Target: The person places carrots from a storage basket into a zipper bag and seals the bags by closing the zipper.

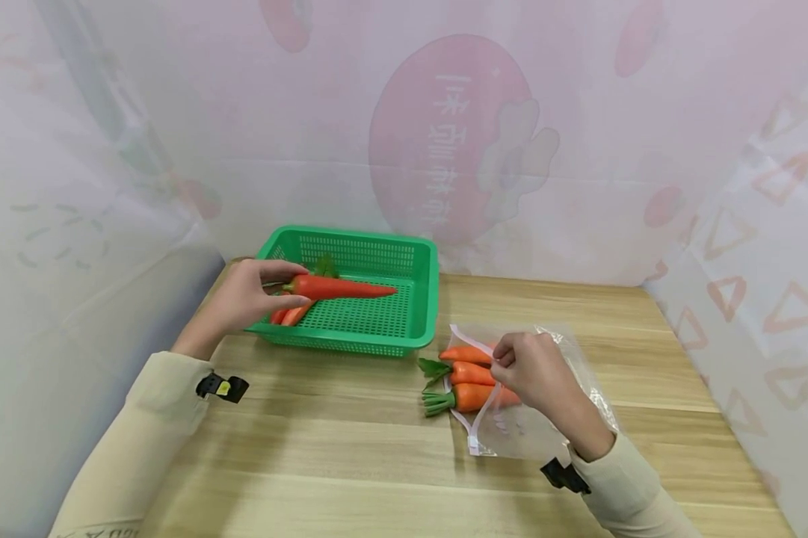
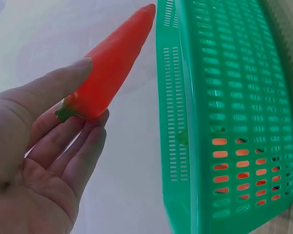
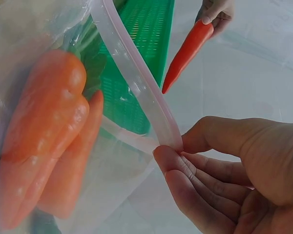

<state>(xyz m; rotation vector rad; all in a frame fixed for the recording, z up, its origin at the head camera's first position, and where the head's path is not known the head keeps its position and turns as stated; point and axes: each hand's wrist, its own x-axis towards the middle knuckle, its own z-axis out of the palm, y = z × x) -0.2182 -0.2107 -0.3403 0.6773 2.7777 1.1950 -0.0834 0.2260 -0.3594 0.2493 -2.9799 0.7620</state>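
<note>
Wooden table (image 1: 350, 448) | left hand (image 1: 245, 299) grips carrot (image 1: 339, 287) over basket (image 1: 420, 299) | right hand (image 1: 534, 370) pinches bag rim (image 1: 482, 407)

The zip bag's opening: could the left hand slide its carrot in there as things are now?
Probably yes. The right hand pinches the zip bag's rim and holds the mouth lifted, facing the green basket. The left hand holds its carrot above the basket, with only bare table between.
</note>
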